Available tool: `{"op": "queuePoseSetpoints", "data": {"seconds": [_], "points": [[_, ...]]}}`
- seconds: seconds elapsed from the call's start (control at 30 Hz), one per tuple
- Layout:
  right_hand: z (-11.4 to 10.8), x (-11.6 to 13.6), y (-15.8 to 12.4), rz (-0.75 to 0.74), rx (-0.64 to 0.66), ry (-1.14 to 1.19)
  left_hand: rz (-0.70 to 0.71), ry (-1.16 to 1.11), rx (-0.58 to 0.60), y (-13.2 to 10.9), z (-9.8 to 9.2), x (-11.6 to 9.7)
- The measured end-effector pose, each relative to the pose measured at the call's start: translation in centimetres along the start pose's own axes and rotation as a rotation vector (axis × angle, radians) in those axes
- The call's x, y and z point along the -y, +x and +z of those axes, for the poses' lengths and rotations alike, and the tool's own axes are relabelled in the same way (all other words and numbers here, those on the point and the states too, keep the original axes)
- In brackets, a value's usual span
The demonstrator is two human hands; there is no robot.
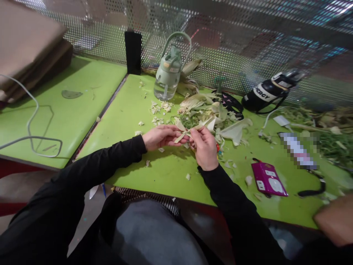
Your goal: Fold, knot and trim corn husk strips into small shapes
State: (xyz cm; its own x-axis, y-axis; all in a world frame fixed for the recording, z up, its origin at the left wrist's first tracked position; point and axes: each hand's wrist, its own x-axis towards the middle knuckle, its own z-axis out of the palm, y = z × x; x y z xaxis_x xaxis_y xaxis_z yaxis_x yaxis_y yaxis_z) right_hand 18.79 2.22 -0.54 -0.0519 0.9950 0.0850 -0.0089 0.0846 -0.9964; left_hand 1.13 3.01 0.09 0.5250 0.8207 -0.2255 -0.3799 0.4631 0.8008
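A pale, narrow corn husk strip (180, 138) stretches between my two hands over the green table. My left hand (164, 137), palm partly turned up, holds one end of it with its fingers curled. Thumb and forefinger of my right hand (206, 149) pinch the strip from the other side. Just beyond them lies a loose heap of corn husks (202, 101) and green shreds. A small red object (217, 147) peeks out beside my right hand, mostly hidden by it. Small pale scraps (188, 177) are scattered on the table around my hands.
A light green water bottle (167, 75) stands behind the heap. A black bottle (266, 94) lies tilted against the mesh screen. To the right are a purple case (268, 178), a blurred-out phone-like object (299, 151) and another person's arm (336, 219). Cardboard (30, 48) sits at left.
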Motion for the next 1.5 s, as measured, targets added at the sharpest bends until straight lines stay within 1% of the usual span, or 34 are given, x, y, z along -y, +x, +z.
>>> {"op": "queuePoseSetpoints", "data": {"seconds": [0.07, 0.13, 0.2, 0.23, 0.3, 0.4, 0.53, 0.67, 0.87, 0.97, 1.17, 1.37, 1.5], "points": [[0.2, 0.1, -0.1, 0.019, 0.018, 0.050, 0.085, 0.187, -0.009, 0.0, -0.1, 0.0], [0.4, 0.3, -0.4, 0.028, 0.029, 0.071, 0.211, 0.386, -0.061, 0.1, -0.3, 0.1], [0.6, 0.5, -0.6, 0.044, 0.041, 0.090, 0.304, 0.479, -0.107, 0.2, -0.4, 0.2], [0.6, 0.5, -0.7, 0.046, 0.042, 0.096, 0.323, 0.482, -0.103, 0.3, -0.5, 0.3], [0.5, 0.7, -0.7, 0.044, 0.028, 0.114, 0.318, 0.440, -0.045, 0.4, -0.8, 0.3], [0.2, 0.9, -0.5, 0.015, -0.028, 0.155, 0.310, 0.343, 0.053, 0.5, -1.1, 0.5], [-0.3, 0.8, -0.3, -0.057, -0.046, 0.128, 0.362, 0.280, 0.106, 0.5, -1.4, 0.6], [-0.6, 0.5, -0.4, -0.148, -0.053, 0.041, 0.366, 0.282, 0.096, 0.2, -1.4, 0.7], [-0.9, 0.2, -0.2, -0.249, -0.113, -0.035, 0.381, 0.276, 0.017, 0.3, -1.5, 0.8], [-1.0, 0.0, -0.1, -0.258, -0.119, -0.066, 0.363, 0.250, 0.002, 0.5, -1.6, 0.9], [-1.4, -0.1, -0.3, -0.278, -0.147, -0.137, 0.346, 0.215, 0.040, 0.7, -1.6, 1.0], [-1.4, -0.1, -0.4, -0.273, -0.136, -0.201, 0.296, 0.219, -0.002, 0.3, -1.3, 0.9], [-1.8, -0.2, -0.2, -0.284, -0.168, -0.174, 0.222, 0.244, 0.045, 0.1, -1.2, 0.8]]}}
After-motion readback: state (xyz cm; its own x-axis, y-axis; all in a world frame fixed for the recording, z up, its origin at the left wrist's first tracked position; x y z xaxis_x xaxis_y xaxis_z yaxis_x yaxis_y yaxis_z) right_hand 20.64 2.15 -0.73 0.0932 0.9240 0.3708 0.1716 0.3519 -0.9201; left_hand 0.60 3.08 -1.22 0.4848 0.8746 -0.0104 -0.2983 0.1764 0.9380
